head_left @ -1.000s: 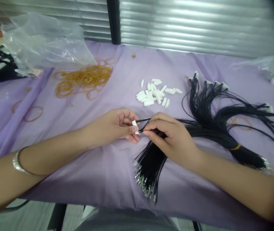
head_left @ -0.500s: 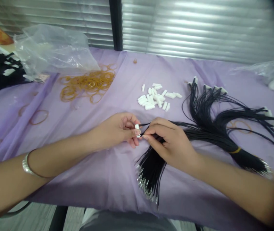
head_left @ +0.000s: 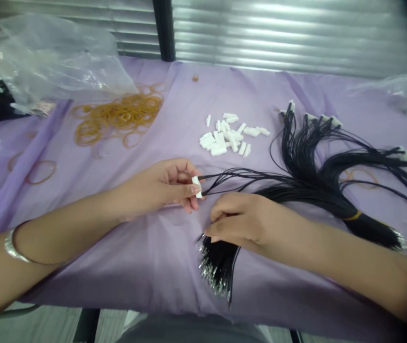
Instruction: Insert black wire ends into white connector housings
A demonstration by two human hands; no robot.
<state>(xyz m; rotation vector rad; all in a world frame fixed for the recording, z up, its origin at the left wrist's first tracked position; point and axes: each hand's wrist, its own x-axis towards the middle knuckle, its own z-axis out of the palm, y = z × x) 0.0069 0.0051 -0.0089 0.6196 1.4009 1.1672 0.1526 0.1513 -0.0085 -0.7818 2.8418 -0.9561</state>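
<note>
White rectangular plastic connector (head_left: 196, 181): pinched by the left hand (head_left: 169, 185). Thin black silver-tipped wires (head_left: 220, 267) extend from beneath the right hand (head_left: 244, 219), fingers narrowed; grip cannot be determined.

No lettering is legible; no numbers (or signs) either.

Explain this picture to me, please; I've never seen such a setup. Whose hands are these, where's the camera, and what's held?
There is no machine here: these are a person's own bare hands, seen by a camera on their head looking forward and down. The left hand holds a small white connector, with black wires leading from it. The right hand is by the metal-tipped ends of other wires; whether it pinches one is unclear. On the purple cloth lie more white connectors, rubber bands and a clear plastic bag.
</note>
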